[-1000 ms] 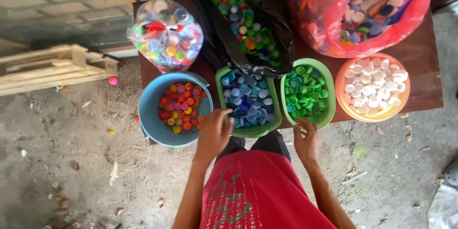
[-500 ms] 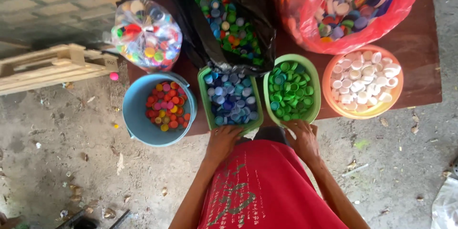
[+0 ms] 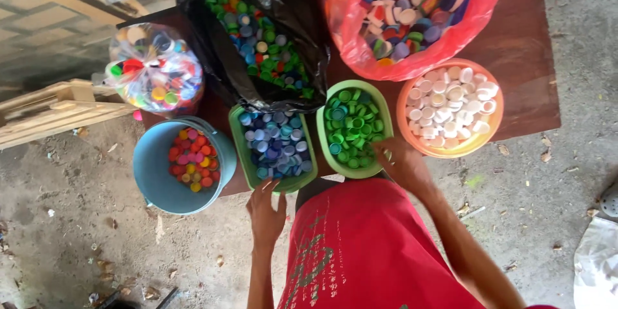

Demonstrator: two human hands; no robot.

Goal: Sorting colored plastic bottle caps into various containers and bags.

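The left hand (image 3: 265, 209) is held just below the near rim of the green basket of blue caps (image 3: 273, 144), fingers spread and loosely open, the tips touching or nearly touching the rim; nothing is seen to be gripped in it. The right hand (image 3: 400, 166) is laid against the near right edge of the green basket of green caps (image 3: 353, 126), its fingers curled toward the rim; whether a cap is pinched there cannot be told.

The two baskets are set side by side at the front edge of the brown tabletop (image 3: 534, 71), within easy reach of both hands, each filled with caps of one colour only. To the left, a blue bucket (image 3: 154, 174) of red, orange and pink caps is placed lower, beside the tabletop. To the right, an orange bowl (image 3: 449, 108) is heaped with white caps. Behind these, the unsorted stock is kept: a clear bag (image 3: 153, 67) of mixed caps, an open black bag (image 3: 257, 38) of mostly green and blue ones, and a red bag (image 3: 412, 13) of mixed pale caps, farther from the hands. The green caps are seen as small round plastic lids, many lying open side up.
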